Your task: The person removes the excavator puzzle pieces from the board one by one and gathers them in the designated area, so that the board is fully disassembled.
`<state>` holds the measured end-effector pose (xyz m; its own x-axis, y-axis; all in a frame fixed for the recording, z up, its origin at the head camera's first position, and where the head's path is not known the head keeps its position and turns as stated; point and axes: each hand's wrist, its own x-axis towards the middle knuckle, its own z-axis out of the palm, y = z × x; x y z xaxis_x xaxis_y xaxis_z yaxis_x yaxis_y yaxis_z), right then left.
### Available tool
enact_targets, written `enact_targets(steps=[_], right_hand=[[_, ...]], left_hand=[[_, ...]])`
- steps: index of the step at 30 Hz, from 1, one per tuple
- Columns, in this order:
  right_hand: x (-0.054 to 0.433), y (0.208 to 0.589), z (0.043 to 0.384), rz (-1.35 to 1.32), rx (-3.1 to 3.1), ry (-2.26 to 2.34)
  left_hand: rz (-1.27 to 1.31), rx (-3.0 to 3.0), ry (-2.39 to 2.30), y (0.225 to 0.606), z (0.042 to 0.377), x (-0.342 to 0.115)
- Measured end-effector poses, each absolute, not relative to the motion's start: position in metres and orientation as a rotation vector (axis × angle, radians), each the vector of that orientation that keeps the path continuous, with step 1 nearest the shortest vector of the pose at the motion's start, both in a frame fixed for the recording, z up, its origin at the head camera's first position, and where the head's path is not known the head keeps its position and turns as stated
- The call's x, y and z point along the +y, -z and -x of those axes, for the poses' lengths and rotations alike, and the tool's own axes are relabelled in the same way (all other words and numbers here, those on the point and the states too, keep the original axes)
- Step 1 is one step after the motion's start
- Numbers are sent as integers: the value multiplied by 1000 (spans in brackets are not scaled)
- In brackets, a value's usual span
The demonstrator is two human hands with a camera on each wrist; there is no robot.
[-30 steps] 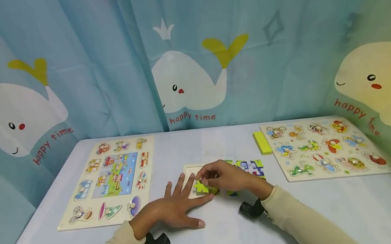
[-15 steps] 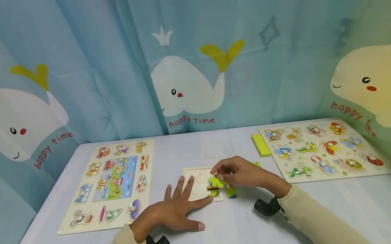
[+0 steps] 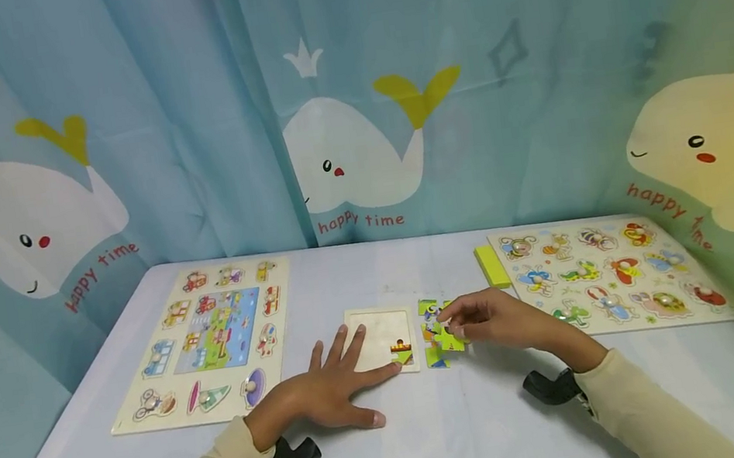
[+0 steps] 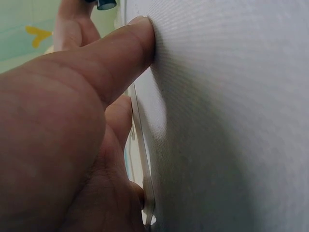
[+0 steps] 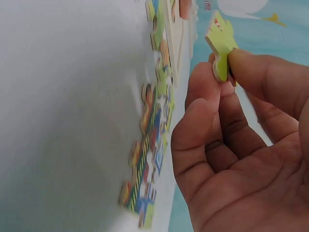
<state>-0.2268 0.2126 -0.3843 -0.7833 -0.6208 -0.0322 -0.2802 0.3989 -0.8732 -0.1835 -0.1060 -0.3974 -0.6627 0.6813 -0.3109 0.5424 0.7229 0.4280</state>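
My left hand lies with spread fingers over the left and front of a small square wooden puzzle tray. Its index fingertip touches a jigsaw piece in the tray's front right corner. The left wrist view shows the thumb down on the cloth. Just right of the tray, my right hand pinches a yellow-green jigsaw piece between thumb and fingers, raised off the table. Several loose jigsaw pieces lie below and beside it, partly hidden by this hand; the right wrist view shows them as a row.
A vehicle puzzle board lies to the left. On the right is an insect puzzle board, with a yellow-green block by its far left corner. A blue whale-print curtain closes off the back and sides of the white table.
My right hand has lifted the yellow-green jigsaw piece out of the tray and carried it right, over the loose pieces. The left hand has stayed in place.
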Motion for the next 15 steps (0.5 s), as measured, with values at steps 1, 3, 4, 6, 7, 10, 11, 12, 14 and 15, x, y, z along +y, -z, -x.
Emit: enact_targets(steps=[1,3,4,6,7,10,11,12,14,15], right_hand=[[215,383,226,775,2324,1321],[220,381,226,780,2342,1291],[222,380,226,784,2345,1279],[224,380,227,800,2337,1261],[225,380,227,811,2324,1256],[226,383,228,814,2275,1253],[226,384,228,807,2268,1245],[225,384,228,806,2270,1234],[225,386,227,803,2262,1221],[224,386,227,809,2261,1214]], left_hand=[[-939,2472,-420,397,184,-105],[-938,2472,-422,397,185,-105],[-935,2472,-421,397,185,-104],[-928,2474,-420,396,185,-104],[-926,2474,-416,396,184,-105],[-927,2475,-405,395,184,-105],[-931,2475,-402,395,184,-105],[-935,2474,-402,395,184,-105],[-934,2468,-408,395,183,-106],[-932,2465,-412,395,183,-106]])
